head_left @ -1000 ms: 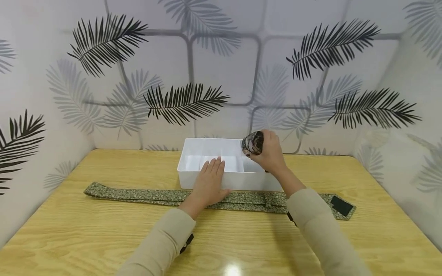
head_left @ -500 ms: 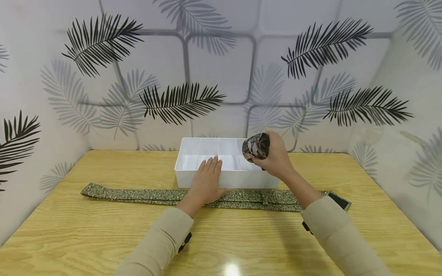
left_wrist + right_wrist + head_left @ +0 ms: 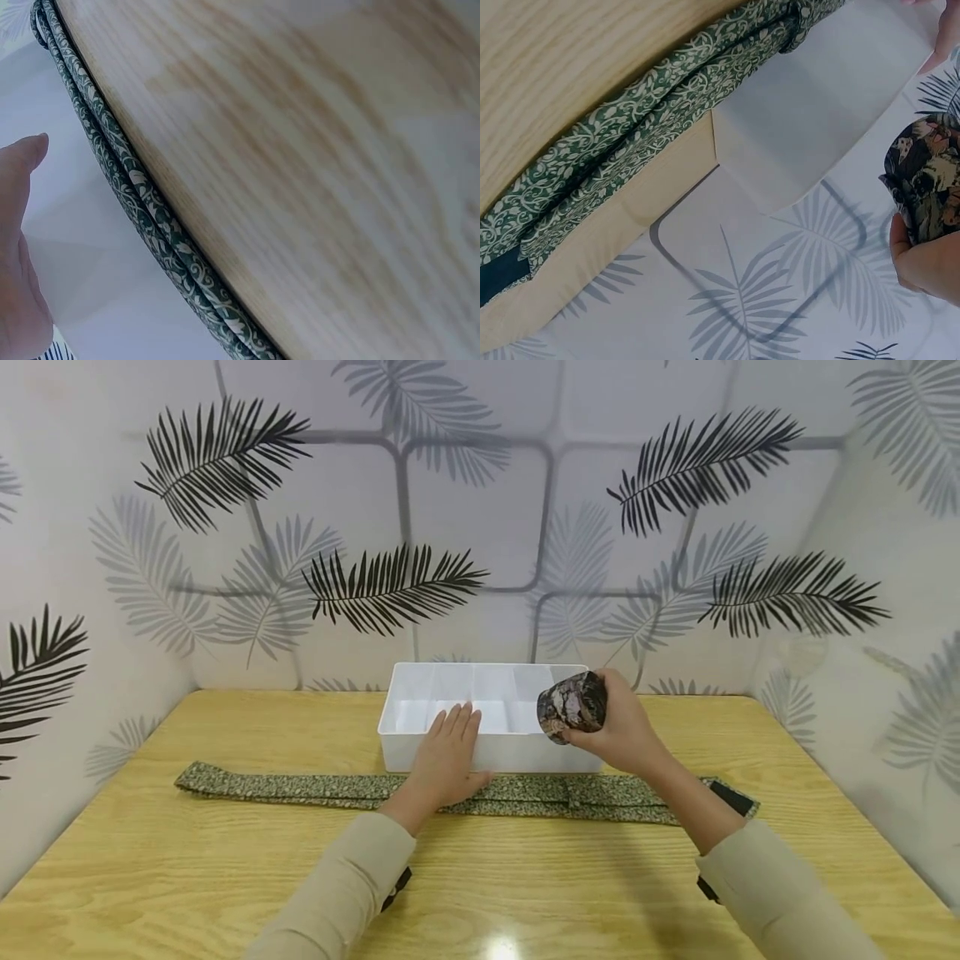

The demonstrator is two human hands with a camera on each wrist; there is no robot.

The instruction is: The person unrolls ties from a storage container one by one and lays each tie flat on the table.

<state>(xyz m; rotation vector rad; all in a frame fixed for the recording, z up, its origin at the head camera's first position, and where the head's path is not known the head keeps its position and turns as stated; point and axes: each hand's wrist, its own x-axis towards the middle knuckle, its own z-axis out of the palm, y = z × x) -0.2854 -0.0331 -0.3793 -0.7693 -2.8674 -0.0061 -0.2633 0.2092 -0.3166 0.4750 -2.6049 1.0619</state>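
My right hand (image 3: 628,727) grips a rolled necktie (image 3: 567,706) of dark floral fabric, held over the front right corner of a white divided box (image 3: 517,753). In the right wrist view, fingers curl at one side of the dark roll (image 3: 928,176). Fingers straight, my left hand (image 3: 444,762) rests at the box's front rim; its thumb points right. A green patterned necktie (image 3: 292,786) lies lengthwise in front of the box, passing under the left wrist and right forearm. Its folded edges (image 3: 142,195) show in the left wrist view.
Behind the box rises a pale wall (image 3: 480,510) with leaf prints, and similar walls flank the wooden table (image 3: 540,877). White dividers (image 3: 471,689) split the box into several compartments. The green necktie's dark end (image 3: 733,797) lies toward the right edge.
My right hand has drawn the rolled necktie from over the box's right compartments toward me and slightly right, tilting it. My left hand stays at the box's front rim.
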